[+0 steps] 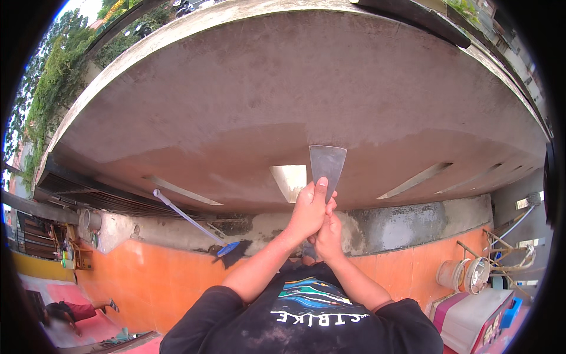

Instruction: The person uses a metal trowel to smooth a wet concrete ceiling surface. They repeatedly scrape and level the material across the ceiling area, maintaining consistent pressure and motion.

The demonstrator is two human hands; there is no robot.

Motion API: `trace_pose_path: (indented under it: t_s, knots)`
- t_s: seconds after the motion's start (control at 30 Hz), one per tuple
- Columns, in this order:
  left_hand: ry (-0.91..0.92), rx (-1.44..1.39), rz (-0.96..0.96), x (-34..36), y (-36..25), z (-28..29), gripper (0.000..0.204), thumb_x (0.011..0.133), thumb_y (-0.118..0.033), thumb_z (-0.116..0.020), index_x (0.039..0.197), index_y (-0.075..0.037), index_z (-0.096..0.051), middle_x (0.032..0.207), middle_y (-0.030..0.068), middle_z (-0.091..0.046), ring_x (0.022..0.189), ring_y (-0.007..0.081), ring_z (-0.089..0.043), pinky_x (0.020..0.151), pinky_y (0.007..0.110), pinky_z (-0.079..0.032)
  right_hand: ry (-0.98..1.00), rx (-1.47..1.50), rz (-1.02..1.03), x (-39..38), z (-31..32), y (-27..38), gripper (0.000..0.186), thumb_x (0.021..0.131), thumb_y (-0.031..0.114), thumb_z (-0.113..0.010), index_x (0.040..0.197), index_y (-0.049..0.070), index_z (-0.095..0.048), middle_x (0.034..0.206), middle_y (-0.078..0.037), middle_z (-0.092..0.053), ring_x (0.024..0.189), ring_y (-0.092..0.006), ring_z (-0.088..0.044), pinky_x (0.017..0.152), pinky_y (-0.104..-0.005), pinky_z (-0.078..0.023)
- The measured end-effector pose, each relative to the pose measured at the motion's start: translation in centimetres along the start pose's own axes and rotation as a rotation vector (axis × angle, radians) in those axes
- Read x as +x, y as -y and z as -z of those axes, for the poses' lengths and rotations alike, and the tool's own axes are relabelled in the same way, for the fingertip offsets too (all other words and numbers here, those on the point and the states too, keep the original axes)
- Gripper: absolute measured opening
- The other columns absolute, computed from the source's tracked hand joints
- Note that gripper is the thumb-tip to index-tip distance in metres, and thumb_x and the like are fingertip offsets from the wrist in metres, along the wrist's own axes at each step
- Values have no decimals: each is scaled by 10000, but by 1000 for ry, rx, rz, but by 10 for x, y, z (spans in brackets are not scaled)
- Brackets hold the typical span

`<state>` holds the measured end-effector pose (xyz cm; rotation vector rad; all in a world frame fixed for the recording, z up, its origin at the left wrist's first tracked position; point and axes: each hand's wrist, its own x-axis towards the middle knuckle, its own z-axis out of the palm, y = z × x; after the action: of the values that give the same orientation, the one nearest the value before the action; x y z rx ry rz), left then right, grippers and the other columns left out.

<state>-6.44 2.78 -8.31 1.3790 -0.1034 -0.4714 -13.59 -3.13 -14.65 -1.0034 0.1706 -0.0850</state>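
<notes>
Both my hands are closed together around a putty knife point(328, 168) with a wide, grey metal blade. My left hand point(308, 207) is the higher one, its thumb lying along the base of the blade. Just below and to its right, my right hand point(328, 233) is wrapped around the lower end; the handle itself is hidden by my fingers. The blade points up and away from me, in front of a grey-brown plastered wall point(247, 82). Its straight edge appears against the border between the darker, damp-looking lower band and the paler upper part. Whether it touches the wall I cannot tell.
Slot openings point(290, 182) pierce the wall. A broom point(233, 249) with a blue head leans at left. Orange tiles point(159, 277) adjoin a wet concrete strip point(407, 227). Buckets point(475, 275) and a pale box point(471, 315) stand at right. Another person point(79, 310) is at lower left.
</notes>
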Motion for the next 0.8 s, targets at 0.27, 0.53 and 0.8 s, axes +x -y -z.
trace_pose_path:
  t_s: [0.27,0.53,0.8]
  knots:
    - [26,62,49,6,-11,7,519,1036,-466,-363,914,16,-512,604,8,-476,561,82,-456,554,258,-409,-49,14,38,9,-13,-2,271,1059,307,-366,1002,75,-494,689,9,-520,487,-52,-467,414,-213,-355]
    - [71,51,9,10,-3,15,557,1026,-506,-362,910,19,-512,601,6,-475,560,78,-455,535,246,-401,-22,-42,170,18,-8,-18,277,1059,306,-366,997,66,-490,686,12,-513,479,-48,-459,400,-205,-341]
    - [33,94,-153,-1,-2,0,539,1033,-489,-361,926,16,-516,635,0,-485,575,63,-453,560,241,-413,29,88,120,14,1,-7,351,1053,390,-359,1040,70,-503,701,20,-513,473,-41,-433,389,-203,-302]
